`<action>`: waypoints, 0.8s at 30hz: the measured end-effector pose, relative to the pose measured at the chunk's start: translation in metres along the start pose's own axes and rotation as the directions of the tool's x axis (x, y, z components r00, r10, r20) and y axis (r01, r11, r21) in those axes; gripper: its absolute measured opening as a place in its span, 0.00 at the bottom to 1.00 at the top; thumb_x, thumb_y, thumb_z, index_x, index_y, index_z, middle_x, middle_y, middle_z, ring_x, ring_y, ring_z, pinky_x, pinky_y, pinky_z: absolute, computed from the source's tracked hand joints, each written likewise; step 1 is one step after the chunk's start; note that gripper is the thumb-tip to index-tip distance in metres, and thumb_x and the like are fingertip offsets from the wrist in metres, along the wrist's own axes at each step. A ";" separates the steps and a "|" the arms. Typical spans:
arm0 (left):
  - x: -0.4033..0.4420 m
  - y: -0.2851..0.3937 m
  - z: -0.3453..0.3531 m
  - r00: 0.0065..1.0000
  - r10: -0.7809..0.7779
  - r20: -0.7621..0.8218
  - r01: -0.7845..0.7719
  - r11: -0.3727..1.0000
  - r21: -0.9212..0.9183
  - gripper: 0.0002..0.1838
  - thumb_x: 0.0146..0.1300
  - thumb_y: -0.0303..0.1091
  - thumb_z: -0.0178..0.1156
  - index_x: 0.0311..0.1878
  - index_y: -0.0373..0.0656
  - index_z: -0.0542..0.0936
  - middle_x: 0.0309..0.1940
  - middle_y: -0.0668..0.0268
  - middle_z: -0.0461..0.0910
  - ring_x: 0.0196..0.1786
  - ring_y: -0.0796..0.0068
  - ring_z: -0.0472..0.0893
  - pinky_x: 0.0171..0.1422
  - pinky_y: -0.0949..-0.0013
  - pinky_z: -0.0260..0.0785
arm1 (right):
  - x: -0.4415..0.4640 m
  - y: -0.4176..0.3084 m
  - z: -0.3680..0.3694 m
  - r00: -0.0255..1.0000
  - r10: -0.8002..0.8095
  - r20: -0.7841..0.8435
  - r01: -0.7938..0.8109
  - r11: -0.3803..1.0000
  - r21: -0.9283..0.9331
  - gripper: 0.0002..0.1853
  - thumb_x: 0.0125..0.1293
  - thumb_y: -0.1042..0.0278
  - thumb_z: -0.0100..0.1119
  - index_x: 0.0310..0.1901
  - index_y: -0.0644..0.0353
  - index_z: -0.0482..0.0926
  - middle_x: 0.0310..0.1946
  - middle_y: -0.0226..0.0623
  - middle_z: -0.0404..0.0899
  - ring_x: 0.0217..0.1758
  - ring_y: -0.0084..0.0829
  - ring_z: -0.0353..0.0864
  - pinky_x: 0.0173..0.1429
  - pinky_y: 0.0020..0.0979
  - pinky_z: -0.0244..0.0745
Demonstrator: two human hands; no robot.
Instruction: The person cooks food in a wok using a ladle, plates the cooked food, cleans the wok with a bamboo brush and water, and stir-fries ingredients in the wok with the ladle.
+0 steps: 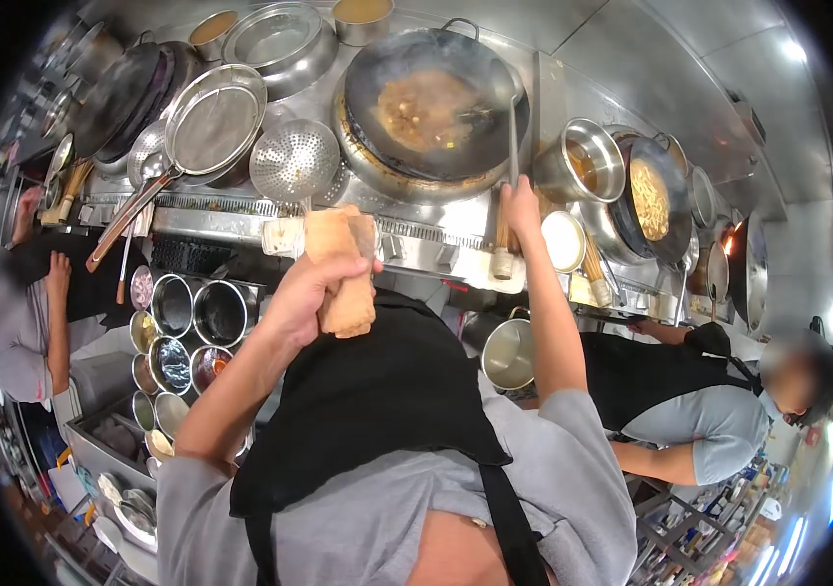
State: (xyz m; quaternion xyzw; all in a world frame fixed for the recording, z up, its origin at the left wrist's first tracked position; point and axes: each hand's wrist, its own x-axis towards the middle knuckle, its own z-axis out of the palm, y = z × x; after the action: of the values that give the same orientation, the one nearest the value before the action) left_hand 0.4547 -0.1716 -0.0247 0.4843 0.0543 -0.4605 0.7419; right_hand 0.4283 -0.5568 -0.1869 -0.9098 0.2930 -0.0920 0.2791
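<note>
Holding a folded cloth w/ the L hand, centre of frame: fingers closed round its lower half, thumb across the front. Cloth sits just in front of the steel worktop, its top end overlapping the base of the perforated skimmer's handle in view; can't tell if they touch. R hand, right of centre, has fingers wrapped tight round the handle of a long ladle; shaft runs up to the right side of the big wok, upper centre. Exact spot of the ladle's bowl is unclear thru the steam. Brown saucy food lies in the wok.

Risks, as I judge: wok's prob. v. hot, so if cloth is thin, damp or badly folded, heat could get thru to the L fingers. A loose end could dip in sauce or catch heat if it hangs too low. Steam may hide the ladle's tip; a fast swing could splash sauce or knock the steel pot of liquid just right of the shaft. Tight space too: co-worker at right of frame, another far left, flame upper right; stepping sideways w/o looking could mean a bump or spill.
</note>
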 end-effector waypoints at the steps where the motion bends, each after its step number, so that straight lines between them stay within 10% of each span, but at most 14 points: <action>1: 0.000 -0.001 0.005 1.000 -0.006 0.002 0.006 1.000 0.021 0.23 0.60 0.31 0.60 0.58 0.38 0.70 0.40 0.61 0.81 0.35 0.71 0.81 0.41 0.67 0.76 | 0.009 -0.004 0.005 0.997 0.067 0.024 -0.067 0.998 -0.002 0.18 0.69 0.60 0.51 0.52 0.66 0.69 0.39 0.64 0.79 0.47 0.61 0.78 0.50 0.52 0.72; 3: 0.001 -0.002 0.012 1.000 -0.002 0.002 0.002 0.999 0.049 0.23 0.60 0.31 0.60 0.58 0.38 0.70 0.40 0.61 0.81 0.35 0.71 0.81 0.40 0.67 0.76 | 0.012 -0.008 0.008 0.991 0.127 0.044 -0.127 0.992 0.002 0.19 0.69 0.60 0.51 0.52 0.66 0.69 0.42 0.67 0.78 0.51 0.64 0.75 0.54 0.54 0.70; 7: -0.001 0.000 0.015 1.000 0.028 0.001 -0.028 0.999 0.047 0.23 0.59 0.31 0.58 0.59 0.38 0.70 0.40 0.60 0.81 0.34 0.70 0.81 0.39 0.67 0.76 | -0.018 -0.033 -0.019 0.834 0.101 0.543 -0.380 0.819 0.430 0.15 0.69 0.60 0.54 0.45 0.65 0.72 0.19 0.27 0.67 0.14 0.21 0.65 0.19 0.28 0.65; 12: 0.003 -0.011 0.004 1.000 0.023 -0.008 -0.024 0.994 -0.105 0.22 0.58 0.31 0.56 0.57 0.34 0.70 0.39 0.58 0.82 0.35 0.66 0.82 0.41 0.65 0.78 | 0.019 -0.005 -0.008 0.918 0.015 0.397 -0.158 0.931 0.330 0.16 0.69 0.60 0.53 0.46 0.68 0.71 0.24 0.43 0.77 0.21 0.36 0.78 0.26 0.37 0.74; 15: 0.011 -0.020 0.006 1.000 -0.002 -0.002 0.001 0.993 -0.121 0.22 0.58 0.31 0.55 0.56 0.33 0.70 0.40 0.57 0.82 0.35 0.66 0.82 0.42 0.65 0.78 | 0.041 -0.037 0.016 0.989 0.103 0.104 -0.097 0.994 -0.057 0.19 0.70 0.57 0.48 0.50 0.68 0.69 0.44 0.66 0.78 0.49 0.63 0.77 0.54 0.50 0.73; 24: 0.038 -0.034 -0.002 0.997 -0.067 -0.024 0.067 0.997 -0.028 0.21 0.61 0.33 0.58 0.56 0.36 0.71 0.40 0.57 0.82 0.35 0.67 0.82 0.41 0.65 0.78 | -0.021 -0.026 -0.011 0.927 -0.138 0.350 0.213 0.959 -0.186 0.23 0.64 0.59 0.55 0.58 0.56 0.69 0.38 0.56 0.81 0.47 0.58 0.78 0.51 0.51 0.72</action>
State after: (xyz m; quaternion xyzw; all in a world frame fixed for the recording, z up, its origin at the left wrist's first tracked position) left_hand 0.4518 -0.1980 -0.0685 0.4778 0.0861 -0.4781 0.7319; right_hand 0.4196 -0.5319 -0.1628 -0.9602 0.1670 0.0716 0.2123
